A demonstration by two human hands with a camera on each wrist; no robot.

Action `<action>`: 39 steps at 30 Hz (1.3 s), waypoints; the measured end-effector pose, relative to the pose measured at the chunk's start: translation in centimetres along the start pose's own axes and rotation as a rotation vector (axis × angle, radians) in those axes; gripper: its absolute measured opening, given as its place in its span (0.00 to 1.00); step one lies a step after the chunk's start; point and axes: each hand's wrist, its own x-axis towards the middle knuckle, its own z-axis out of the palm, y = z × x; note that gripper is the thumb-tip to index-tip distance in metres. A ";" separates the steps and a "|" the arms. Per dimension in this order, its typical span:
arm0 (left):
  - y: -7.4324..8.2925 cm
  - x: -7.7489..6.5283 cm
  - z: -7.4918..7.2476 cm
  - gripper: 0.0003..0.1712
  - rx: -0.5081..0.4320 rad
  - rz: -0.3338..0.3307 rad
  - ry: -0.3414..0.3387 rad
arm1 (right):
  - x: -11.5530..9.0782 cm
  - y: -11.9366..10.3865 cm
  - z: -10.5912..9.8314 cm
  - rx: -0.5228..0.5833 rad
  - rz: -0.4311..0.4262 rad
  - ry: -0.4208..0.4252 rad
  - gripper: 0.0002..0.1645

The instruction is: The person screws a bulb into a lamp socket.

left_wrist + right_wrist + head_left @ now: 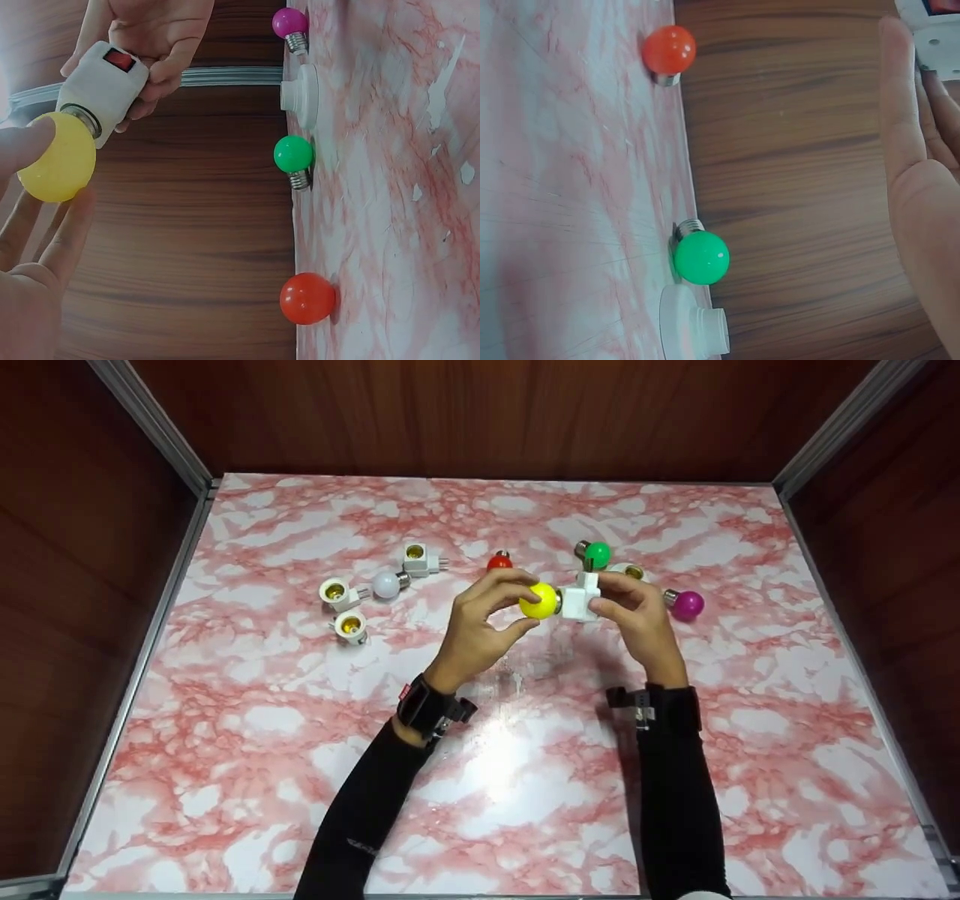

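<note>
Above the table, my left hand point(476, 626) pinches a yellow light bulb point(537, 601) between thumb and fingers. My right hand point(643, 622) grips a white plug-in lamp socket point(577, 603), its prongs pointing away from me. The bulb's metal base meets the socket's mouth; in the left wrist view some of the screw thread point(84, 118) still shows between them. A red switch point(120, 60) is visible on the socket there. Only a corner of the socket appears in the right wrist view, beside my right hand point(922, 150).
Behind the hands lie a red bulb point(499, 561), a green bulb point(598, 555) and a round white socket point(619, 568). A purple bulb point(688, 605) lies to the right. Leftward are a white bulb point(386, 585), a square socket point(415, 561) and two round sockets point(330, 589). Wooden walls enclose the table.
</note>
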 end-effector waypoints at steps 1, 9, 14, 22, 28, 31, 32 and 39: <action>0.0 0.0 0.0 0.14 0.001 0.004 -0.004 | 0.0 0.0 0.0 0.002 0.011 -0.001 0.20; 0.1 0.0 0.0 0.28 -0.049 -0.071 -0.017 | -0.1 -0.3 0.1 0.043 0.024 -0.008 0.19; 0.2 0.0 0.0 0.28 -0.018 -0.082 -0.016 | -0.1 -0.3 0.1 0.071 -0.002 -0.019 0.18; 0.1 0.0 0.2 0.26 0.049 -0.122 0.001 | 0.1 -0.1 0.1 0.021 -0.007 0.022 0.22; 0.2 0.0 0.1 0.25 -0.017 -0.157 0.000 | 0.0 -0.3 0.2 -0.023 0.008 0.045 0.24; 0.3 0.0 0.2 0.22 -0.036 -0.173 0.016 | -0.1 -0.4 0.3 0.006 -0.008 0.024 0.25; 0.4 0.0 0.2 0.21 -0.034 -0.180 0.024 | -0.1 -0.4 0.3 0.013 -0.012 0.017 0.25; 0.5 0.0 0.3 0.18 -0.010 -0.221 0.054 | -0.3 -0.4 0.2 0.011 -0.022 -0.004 0.26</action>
